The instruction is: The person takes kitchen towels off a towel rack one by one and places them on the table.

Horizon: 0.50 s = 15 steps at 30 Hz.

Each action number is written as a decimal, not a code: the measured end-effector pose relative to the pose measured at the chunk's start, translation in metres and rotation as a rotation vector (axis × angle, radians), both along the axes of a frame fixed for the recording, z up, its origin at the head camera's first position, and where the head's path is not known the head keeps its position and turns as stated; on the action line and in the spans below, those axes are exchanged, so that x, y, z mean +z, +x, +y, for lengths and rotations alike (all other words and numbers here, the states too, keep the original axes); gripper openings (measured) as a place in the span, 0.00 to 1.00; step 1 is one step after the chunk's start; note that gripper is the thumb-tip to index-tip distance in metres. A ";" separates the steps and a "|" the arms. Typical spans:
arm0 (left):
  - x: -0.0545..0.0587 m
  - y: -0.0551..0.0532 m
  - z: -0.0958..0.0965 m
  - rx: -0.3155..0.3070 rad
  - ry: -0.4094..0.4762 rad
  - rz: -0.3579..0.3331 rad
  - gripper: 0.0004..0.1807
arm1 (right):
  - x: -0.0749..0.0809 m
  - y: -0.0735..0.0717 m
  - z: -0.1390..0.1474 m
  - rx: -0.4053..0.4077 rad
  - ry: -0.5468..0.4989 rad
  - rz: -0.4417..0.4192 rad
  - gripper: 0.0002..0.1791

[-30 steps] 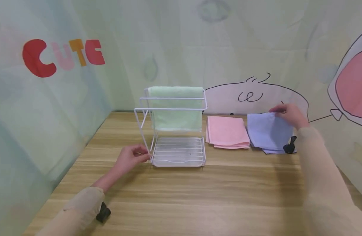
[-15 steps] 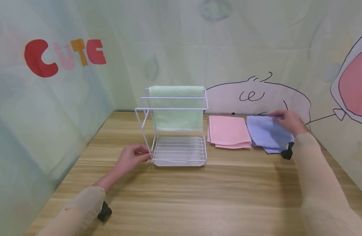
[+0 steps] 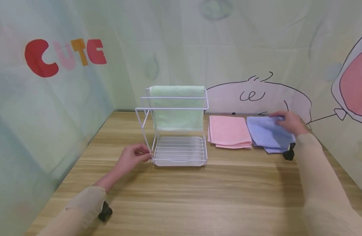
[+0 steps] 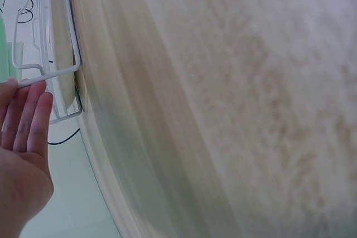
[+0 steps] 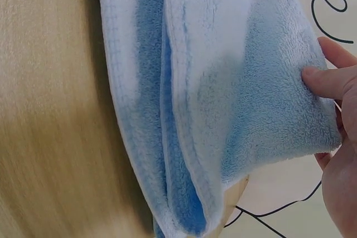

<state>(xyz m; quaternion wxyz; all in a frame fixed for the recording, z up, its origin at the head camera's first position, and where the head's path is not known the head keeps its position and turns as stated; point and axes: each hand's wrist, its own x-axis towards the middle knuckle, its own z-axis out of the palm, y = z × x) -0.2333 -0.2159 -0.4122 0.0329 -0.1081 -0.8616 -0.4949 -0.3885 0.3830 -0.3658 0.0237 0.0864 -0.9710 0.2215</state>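
Note:
A white wire rack (image 3: 181,108) stands on the wooden table, with a pale green towel (image 3: 178,119) draped over its back bar. At the rack's lower left corner, my left hand (image 3: 132,156) pinches the wire leg; the left wrist view shows the thumb and fingers of that hand (image 4: 25,154) at the wire. Far to the right lies a folded blue towel (image 3: 267,132). My right hand (image 3: 290,122) grips its far edge, thumb on top and other fingers underneath, as the right wrist view shows on the blue terry cloth (image 5: 268,87).
Between the rack and the blue towel lies a folded pink towel (image 3: 229,131). A clear tray (image 3: 181,163) sits at the rack's base. A printed curtain (image 3: 175,42) hangs behind the wooden table (image 3: 192,200) and along its left side.
My right hand has come down a little, and the far edge of the blue towel has lowered with it. My left hand has stayed at the rack's leg.

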 end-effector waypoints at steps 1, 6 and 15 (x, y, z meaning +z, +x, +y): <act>0.000 0.000 0.000 0.002 0.000 -0.001 0.08 | 0.000 0.000 0.000 0.003 -0.001 0.002 0.19; 0.000 0.001 0.000 0.000 0.008 0.003 0.09 | -0.002 -0.001 0.003 0.010 -0.015 0.026 0.19; -0.002 0.001 -0.001 0.002 0.014 0.006 0.07 | -0.001 -0.002 0.007 0.078 -0.035 0.176 0.23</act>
